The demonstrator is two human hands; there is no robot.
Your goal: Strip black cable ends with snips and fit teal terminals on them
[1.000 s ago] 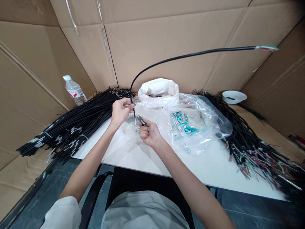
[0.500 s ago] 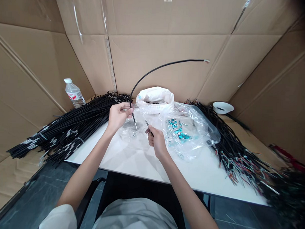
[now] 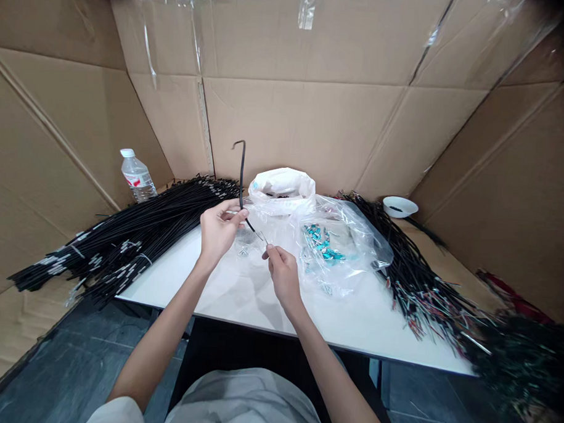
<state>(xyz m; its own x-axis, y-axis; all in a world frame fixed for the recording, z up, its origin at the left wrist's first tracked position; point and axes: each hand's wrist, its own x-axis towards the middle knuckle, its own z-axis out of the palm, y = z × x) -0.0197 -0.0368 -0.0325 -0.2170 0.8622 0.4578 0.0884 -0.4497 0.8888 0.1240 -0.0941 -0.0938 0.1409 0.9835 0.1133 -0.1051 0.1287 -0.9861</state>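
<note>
My left hand [image 3: 220, 229] pinches a black cable [image 3: 242, 173] between thumb and fingers. The cable rises above the hand and bends over at its top; its lower end slants down to the right, with thin bare wires [image 3: 259, 236] showing. My right hand [image 3: 282, 270] is closed right at those wires, thumb against fingers. In it is a slim pointed metal tool that looks like tweezers [image 3: 266, 240], mostly hidden by the fingers. Just beyond the hands lies clear plastic [image 3: 276, 227] on the white table [image 3: 242, 296].
Black cables [image 3: 156, 225] lie bundled at left beside a water bottle [image 3: 137, 177]. A white bag [image 3: 282, 202] stands at the back. Teal pieces [image 3: 324, 244] sit in clear plastic. Cables with stripped ends [image 3: 418, 272] and a white bowl [image 3: 400, 207] are at right. Cardboard walls [image 3: 304, 120] surround the table.
My right hand has moved left and brought the tool to the cable's lower end. The cable has turned, so its long upper part no longer reaches right. The view has shifted slightly.
</note>
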